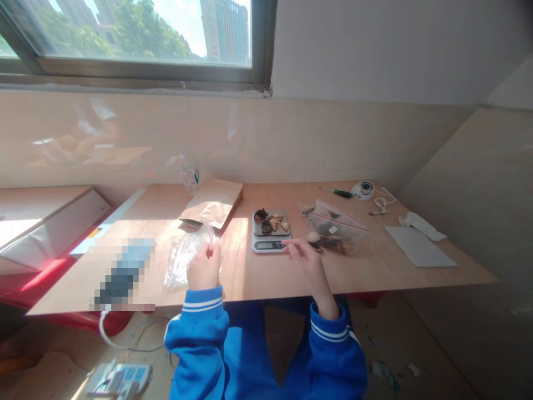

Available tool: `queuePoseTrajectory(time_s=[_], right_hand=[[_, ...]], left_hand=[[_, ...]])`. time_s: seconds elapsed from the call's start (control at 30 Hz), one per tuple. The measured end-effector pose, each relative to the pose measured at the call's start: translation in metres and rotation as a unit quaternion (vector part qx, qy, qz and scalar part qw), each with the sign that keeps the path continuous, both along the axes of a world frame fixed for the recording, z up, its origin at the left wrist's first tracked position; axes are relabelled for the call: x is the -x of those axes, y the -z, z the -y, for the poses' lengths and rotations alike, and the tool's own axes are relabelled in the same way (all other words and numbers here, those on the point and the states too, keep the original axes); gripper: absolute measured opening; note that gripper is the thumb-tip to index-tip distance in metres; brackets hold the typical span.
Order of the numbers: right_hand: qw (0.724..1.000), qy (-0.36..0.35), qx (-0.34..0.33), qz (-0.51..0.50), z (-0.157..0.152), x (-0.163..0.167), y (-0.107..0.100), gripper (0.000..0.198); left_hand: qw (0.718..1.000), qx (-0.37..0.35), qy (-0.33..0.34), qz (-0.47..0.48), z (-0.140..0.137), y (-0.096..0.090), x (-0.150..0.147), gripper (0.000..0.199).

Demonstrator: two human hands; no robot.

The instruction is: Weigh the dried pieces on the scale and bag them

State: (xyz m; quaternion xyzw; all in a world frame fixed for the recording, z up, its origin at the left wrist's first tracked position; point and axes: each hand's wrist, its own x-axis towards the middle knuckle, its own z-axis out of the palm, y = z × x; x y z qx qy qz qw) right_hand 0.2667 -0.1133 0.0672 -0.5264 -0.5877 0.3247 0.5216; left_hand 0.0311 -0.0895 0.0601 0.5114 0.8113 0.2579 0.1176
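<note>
My left hand (pixel 203 269) is closed in a pinch on the edge of a clear plastic zip bag (pixel 178 261) that lies crumpled on the table. My right hand (pixel 307 261) has its fingers stretched forward, the fingertips at the right end of the display strip on a small kitchen scale (pixel 259 246). Nothing shows in that hand. Dried pieces (pixel 272 223), some dark and some pale tan, are spread over the scale's plate. To the right of the scale lies a filled zip bag (pixel 341 229) with similar dark and pale pieces. The display's reading is too small to make out.
Behind my left hand lies a brown paper pouch (pixel 214 203) beside a plastic bottle (pixel 190 176). At the back right are a green-handled screwdriver (pixel 343 194) and a white dome camera (pixel 363 190) with its cable. A white sheet (pixel 420 246) and a blurred-out device (pixel 125 275) lie at the sides.
</note>
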Motion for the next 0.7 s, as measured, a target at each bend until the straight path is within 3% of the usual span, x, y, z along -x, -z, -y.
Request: queuePoseTrajectory(time_s=[0.07, 0.17, 0.27, 0.47, 0.7], right_hand=[[0.998, -0.053, 0.029, -0.032, 0.000, 0.022, -0.001, 0.031], [0.986, -0.103, 0.053, -0.122, -0.001, 0.052, 0.001, 0.034], [0.971, -0.088, 0.054, -0.214, -0.001, 0.066, 0.001, 0.032], [0.974, -0.059, 0.052, -0.213, 0.001, 0.053, -0.003, 0.023], [0.993, 0.023, 0.028, -0.109, 0.003, 0.049, 0.000, 0.020]], left_hand=[[0.996, -0.054, 0.068, 0.023, 0.006, -0.010, -0.009, 0.030], [0.956, -0.127, 0.255, 0.068, 0.015, -0.018, -0.028, 0.033], [0.918, -0.166, 0.354, 0.061, 0.022, -0.020, -0.046, 0.032], [0.899, -0.203, 0.386, 0.039, 0.026, -0.016, -0.057, 0.023], [0.912, -0.197, 0.347, 0.096, 0.026, -0.011, -0.058, 0.024]])
